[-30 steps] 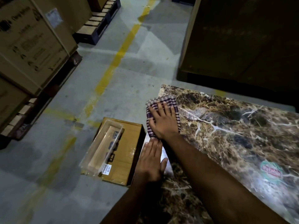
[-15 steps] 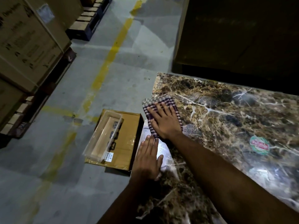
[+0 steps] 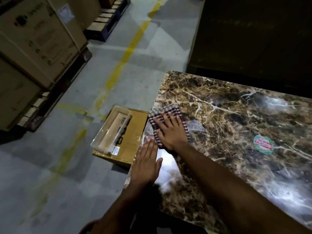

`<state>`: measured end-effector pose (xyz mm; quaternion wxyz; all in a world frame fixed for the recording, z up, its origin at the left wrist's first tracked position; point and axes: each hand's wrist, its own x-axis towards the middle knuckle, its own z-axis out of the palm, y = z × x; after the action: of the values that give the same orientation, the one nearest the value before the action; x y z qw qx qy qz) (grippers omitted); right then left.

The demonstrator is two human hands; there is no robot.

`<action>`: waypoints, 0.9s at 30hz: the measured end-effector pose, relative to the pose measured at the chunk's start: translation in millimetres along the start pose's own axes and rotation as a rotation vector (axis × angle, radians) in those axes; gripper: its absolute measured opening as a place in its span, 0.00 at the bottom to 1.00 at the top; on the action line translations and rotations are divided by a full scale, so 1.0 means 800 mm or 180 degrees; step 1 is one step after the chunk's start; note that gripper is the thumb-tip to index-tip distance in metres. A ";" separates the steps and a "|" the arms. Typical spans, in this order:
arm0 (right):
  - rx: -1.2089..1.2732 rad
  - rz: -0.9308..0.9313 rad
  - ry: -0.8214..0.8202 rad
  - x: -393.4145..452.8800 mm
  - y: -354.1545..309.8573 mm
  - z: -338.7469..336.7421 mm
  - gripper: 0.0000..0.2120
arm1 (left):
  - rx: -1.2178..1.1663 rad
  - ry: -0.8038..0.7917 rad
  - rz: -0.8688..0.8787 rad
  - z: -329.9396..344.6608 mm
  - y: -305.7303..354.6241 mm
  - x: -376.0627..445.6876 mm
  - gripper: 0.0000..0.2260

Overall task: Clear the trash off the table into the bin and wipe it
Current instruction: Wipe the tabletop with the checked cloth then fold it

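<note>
R hand (image 3: 170,130) flat on cloth (image 3: 183,123)

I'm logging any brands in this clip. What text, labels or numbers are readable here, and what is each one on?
Round sticker on the marble-pattern table: a red band with white lettering, too blurred to read.
White label on the clear plastic package lying on the cardboard box on the floor: too small to read.
Printing and a white label on the stacked cartons: blurred, not readable.
Nothing else carries text.
</note>
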<state>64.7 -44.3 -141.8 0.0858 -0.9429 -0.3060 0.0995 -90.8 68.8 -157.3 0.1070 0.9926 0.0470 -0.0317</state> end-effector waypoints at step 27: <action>-0.0116 0.0517 -0.0303 -0.165 -0.089 0.031 0.29 | 0.0046 -0.0251 0.0899 -0.019 -0.066 -0.167 0.27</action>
<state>-85.3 -63.4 -132.3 0.0456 -0.9602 -0.2340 0.1453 -227.7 111.9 -143.6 0.1050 0.9881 -0.0977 -0.0557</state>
